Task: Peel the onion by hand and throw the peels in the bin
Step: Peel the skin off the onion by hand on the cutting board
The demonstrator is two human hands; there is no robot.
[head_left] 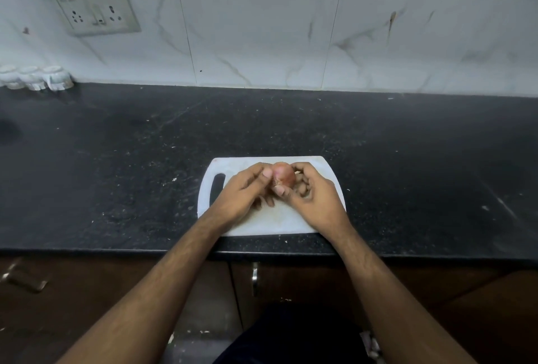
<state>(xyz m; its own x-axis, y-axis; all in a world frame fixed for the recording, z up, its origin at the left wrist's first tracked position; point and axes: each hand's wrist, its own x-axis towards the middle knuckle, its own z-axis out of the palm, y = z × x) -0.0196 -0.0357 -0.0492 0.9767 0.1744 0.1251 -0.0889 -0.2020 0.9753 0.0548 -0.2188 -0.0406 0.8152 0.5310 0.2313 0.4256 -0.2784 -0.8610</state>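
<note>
A small reddish-brown onion (283, 175) is held just above a white cutting board (262, 221) near the counter's front edge. My right hand (310, 197) grips it from the right, fingers curled behind and thumb against its lower front. From the left, my left hand (244, 191) pinches at the onion's left side with thumb and fingertips. Dry skin shows where the two thumbs meet. No bin is in view.
The board lies on a black speckled counter (116, 174) with scattered crumbs. A tiled wall with a switch plate (93, 2) rises behind. White moulded cups (37, 76) stand at the far left. Brown cabinet doors with a metal handle (255, 277) are below.
</note>
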